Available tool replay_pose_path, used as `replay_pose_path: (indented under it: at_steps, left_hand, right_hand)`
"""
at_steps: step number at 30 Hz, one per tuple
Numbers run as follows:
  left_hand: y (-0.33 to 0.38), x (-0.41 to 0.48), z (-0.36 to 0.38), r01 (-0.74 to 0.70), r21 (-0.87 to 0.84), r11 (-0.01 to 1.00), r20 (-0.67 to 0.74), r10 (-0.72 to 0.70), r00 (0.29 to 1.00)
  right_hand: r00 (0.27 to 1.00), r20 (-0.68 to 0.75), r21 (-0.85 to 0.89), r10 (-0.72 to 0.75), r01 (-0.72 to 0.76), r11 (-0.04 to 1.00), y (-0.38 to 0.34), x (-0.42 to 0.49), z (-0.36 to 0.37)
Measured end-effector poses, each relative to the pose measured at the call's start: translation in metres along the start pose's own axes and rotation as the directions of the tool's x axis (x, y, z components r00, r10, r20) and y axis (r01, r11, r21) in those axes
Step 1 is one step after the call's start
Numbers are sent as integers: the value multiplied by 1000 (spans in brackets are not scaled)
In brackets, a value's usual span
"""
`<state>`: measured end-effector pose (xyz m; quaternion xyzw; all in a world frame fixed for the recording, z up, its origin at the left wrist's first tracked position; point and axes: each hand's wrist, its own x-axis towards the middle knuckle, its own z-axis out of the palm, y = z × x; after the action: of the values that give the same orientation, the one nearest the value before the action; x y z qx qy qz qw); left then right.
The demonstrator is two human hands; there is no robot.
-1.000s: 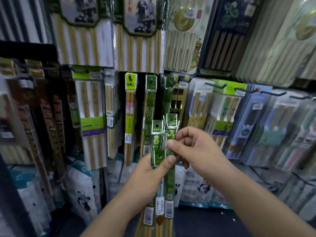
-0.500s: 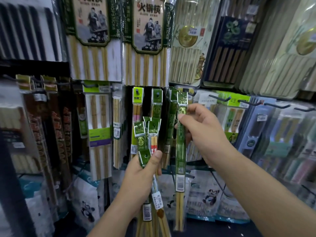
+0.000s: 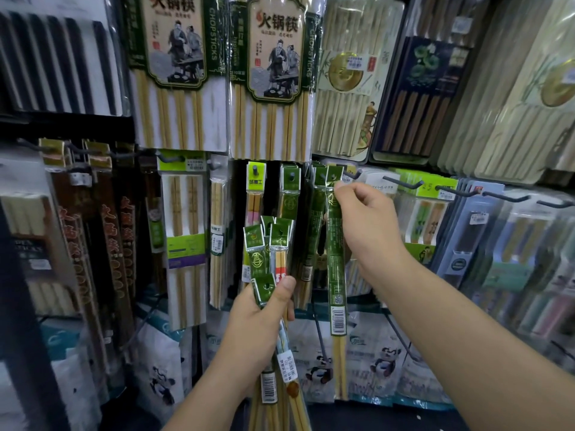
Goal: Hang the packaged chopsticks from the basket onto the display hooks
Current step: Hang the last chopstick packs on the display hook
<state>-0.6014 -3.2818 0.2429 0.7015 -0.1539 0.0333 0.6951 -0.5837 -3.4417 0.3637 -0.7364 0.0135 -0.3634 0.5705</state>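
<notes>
One green chopstick pack (image 3: 335, 250) pinched by right hand (image 3: 367, 225) | left hand (image 3: 264, 318) grips spare packs (image 3: 270, 244) | slide header hole squarely onto 12 o'clock hook (image 3: 323, 176)

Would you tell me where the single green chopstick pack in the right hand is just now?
The right hand holds the green chopstick pack upright at centre, its header at the hook, beside hung green packs.

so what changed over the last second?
The right hand pulled one green chopstick pack out of the bunch and lifted it up to the hook beside the hanging green packs; its header is at the hook, seating unclear. The left hand kept its grip on the remaining packs.
</notes>
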Motion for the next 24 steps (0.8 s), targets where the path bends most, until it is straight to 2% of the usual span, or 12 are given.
replay_pose_path:
  at_steps: [8, 13, 24]
  left_hand:
    - [-1, -1, 0, 13, 10, 1000, -2, -13, 1000]
    - [2, -1, 1, 17, -12, 1000, -4, -17, 1000]
    - [-1, 0, -2, -28, -60, 998, -18, 27, 999]
  right_hand:
    - [999, -16, -28, -31, 31, 999, -3, 0, 3]
    - [996, -22, -123, -83, 80, 989, 4, 5, 6]
    - [998, -16, -282, -54, 48, 958, 27, 13, 6]
